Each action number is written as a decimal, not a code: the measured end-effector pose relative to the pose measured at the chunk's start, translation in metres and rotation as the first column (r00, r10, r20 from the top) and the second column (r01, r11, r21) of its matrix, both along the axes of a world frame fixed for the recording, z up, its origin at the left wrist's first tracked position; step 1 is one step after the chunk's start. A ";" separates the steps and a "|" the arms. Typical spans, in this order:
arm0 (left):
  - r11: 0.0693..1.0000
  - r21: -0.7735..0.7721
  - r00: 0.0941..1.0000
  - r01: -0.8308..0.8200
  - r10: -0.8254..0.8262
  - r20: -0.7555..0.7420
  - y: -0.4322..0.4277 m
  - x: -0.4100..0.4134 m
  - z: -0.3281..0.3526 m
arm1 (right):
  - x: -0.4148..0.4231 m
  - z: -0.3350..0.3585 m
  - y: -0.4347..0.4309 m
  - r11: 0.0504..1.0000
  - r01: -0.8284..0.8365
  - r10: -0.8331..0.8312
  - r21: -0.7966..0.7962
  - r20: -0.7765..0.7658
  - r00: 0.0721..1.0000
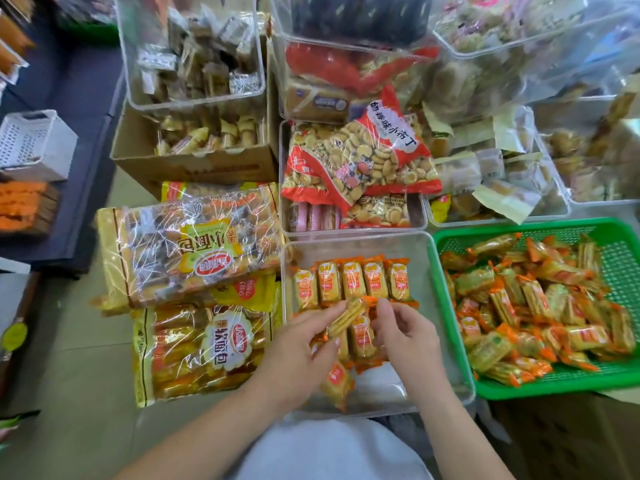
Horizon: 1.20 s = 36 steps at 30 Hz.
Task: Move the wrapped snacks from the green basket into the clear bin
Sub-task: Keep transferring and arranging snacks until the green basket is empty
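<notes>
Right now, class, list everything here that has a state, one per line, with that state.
clear bin: partly filled, tidy row at back.
green basket: holds loose snacks.
held snack: tilted, above the bin.
left hand: grips held snack.
right hand: pinches its wrapper end.

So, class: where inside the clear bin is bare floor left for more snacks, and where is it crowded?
Bare floor runs down the right side of the clear bin, between the snack row and the wall beside the green basket. Left-centre is crowded: the left hand and right hand hold a snack over laid ones.
</notes>
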<state>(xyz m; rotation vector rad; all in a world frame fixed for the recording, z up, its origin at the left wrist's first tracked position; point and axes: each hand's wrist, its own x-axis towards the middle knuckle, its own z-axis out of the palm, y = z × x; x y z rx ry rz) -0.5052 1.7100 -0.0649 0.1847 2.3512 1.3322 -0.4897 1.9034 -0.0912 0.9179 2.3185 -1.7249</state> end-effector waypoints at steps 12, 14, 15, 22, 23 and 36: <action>0.992 -0.031 0.980 0.125 -0.129 -0.150 0.019 -0.007 -0.006 | 0.007 0.029 0.033 0.914 0.145 -0.171 -0.379 -0.035 0.985; 0.990 -0.009 0.979 0.143 -0.142 -0.147 0.025 -0.007 -0.003 | 0.008 0.028 0.031 0.947 0.075 -0.099 -0.313 -0.062 0.993; 0.989 0.002 0.977 0.151 -0.149 -0.150 0.028 -0.007 -0.001 | 0.008 0.028 0.029 0.955 0.044 -0.068 -0.293 -0.072 0.995; 0.986 0.162 0.994 0.029 -0.046 0.100 0.027 -0.012 0.010 | 0.007 0.035 0.023 0.915 -0.081 0.029 -0.395 -0.134 0.991; 0.982 0.187 0.991 0.027 -0.051 0.126 0.026 -0.013 0.011 | 0.008 0.034 0.025 0.929 -0.102 0.053 -0.357 -0.143 0.988; 0.983 0.091 0.972 -0.161 0.141 0.190 0.017 -0.010 0.002 | 0.007 0.015 0.041 0.961 0.126 -0.123 -0.247 0.025 0.992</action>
